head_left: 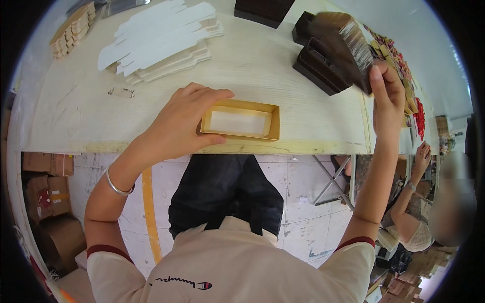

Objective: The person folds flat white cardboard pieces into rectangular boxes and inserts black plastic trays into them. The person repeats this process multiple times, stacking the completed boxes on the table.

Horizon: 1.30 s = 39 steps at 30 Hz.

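A small gold open-topped box (274,123) with a white bottom inside stands near the front edge of the table. My left hand (184,118) grips its left end, thumb at the near side and fingers at the far side. Up at the right, my right hand (388,96) pinches the near corner of a dark brown, glossy, thin-walled box piece (343,43), slightly blurred. This piece is tilted above other dark brown box pieces (321,68) on the table, and partly hides them. I cannot tell whether it is a lid or a sleeve.
White flat card blanks (161,38) lie piled at the far left, beside stacked wooden-coloured pieces (73,30). Another dark brown box (265,10) stands at the far edge. Gold and red items (399,65) line the right side. A co-worker's arm (406,202) reaches in there.
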### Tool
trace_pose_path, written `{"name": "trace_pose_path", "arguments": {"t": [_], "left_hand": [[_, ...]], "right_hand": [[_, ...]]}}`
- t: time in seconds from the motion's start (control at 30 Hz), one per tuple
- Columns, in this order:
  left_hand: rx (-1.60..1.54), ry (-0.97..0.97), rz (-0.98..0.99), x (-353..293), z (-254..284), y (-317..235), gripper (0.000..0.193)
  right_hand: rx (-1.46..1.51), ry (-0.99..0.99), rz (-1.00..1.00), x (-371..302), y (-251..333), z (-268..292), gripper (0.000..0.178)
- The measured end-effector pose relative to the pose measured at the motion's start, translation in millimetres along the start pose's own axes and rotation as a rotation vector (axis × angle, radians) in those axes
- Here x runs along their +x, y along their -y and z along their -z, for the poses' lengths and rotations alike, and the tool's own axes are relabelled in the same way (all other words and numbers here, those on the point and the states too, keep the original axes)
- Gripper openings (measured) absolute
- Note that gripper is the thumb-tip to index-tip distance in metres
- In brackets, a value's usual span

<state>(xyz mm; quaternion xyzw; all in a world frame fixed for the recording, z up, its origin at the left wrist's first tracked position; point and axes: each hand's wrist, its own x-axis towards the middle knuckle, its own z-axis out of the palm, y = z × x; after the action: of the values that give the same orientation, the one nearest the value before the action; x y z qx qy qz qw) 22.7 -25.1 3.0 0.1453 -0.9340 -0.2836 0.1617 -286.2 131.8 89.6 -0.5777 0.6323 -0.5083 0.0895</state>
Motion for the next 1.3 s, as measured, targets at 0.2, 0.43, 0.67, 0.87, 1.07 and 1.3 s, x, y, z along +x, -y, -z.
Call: {"name": "trace_pose_path", "arguments": {"t": [0.2, 0.43, 0.67, 0.87, 1.07, 1.3], "left_hand": [[0.028, -0.005, 0.032, 0.0, 1.6, -10.7, 0.081], [-0.075, 0.007, -0.039, 4.0, -13.1, -12.8, 0.077], [-0.036, -0.059, -0.057, 0.3, -10.5, -8.6, 0.067], [-0.095, -0.056, -0.066, 3.2, -15.5, -9.5, 0.071], [-0.158, -0.112, -0.085, -1.2, -20.8, -7.0, 0.074], [-0.167, -0.138, -0.116, -2.0, -25.2, -1.8, 0.068]], "right_hand": [[0.196, 0.480, -0.461, -20.1, 23.6, -55.7, 0.028], [0.232, 0.703, -0.767, -4.5, 18.2, -92.3, 0.030], [-0.203, 0.450, 0.223, -33.7, 26.4, -85.6, 0.047], [-0.447, 0.442, 0.462, -62.2, 18.8, -71.4, 0.058], [-0.275, 0.507, 0.288, -58.5, 13.4, -66.2, 0.047], [-0.477, 0.450, 0.244, -59.1, 25.7, -75.2, 0.041]]}}
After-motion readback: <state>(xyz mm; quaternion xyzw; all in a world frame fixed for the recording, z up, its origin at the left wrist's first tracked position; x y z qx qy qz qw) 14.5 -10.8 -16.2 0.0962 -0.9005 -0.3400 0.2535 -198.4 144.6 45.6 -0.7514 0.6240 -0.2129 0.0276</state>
